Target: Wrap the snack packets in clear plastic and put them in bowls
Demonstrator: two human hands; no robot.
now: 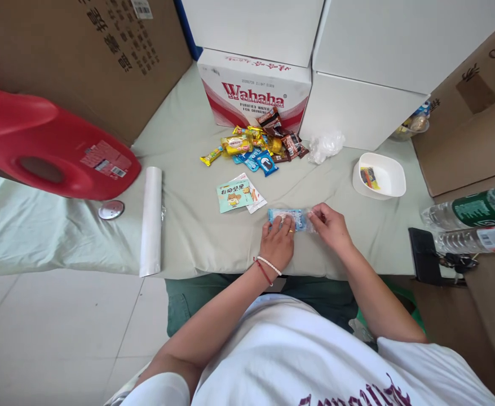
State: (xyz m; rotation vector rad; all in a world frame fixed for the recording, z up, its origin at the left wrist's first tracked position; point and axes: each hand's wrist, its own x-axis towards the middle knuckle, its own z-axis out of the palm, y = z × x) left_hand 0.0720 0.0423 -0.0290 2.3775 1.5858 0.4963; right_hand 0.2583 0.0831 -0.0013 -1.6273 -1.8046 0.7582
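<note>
A blue-and-white packet (300, 219) lies on the cloth-covered table close to its front edge, with clear plastic (309, 221) at its right end. My left hand (277, 239) rests on the packet's left part with the fingers stretched out flat, covering some of it. A ring and two bracelets show on that hand and wrist. My right hand (328, 224) pinches the clear plastic between thumb and fingers. Just beyond the packet lie a mint-green card (234, 195) with a cartoon animal and a white card (253, 194) partly under it.
Farther back is a pile of wrapped snacks (251, 145) with a crumpled clear plastic bag (327, 146) beside it. A white tub (380, 176) holds a small packet. At left are a white plastic roll (151, 220) and a red jug (48, 146); at right, bottles (480, 208). Boxes (253, 93) line the back.
</note>
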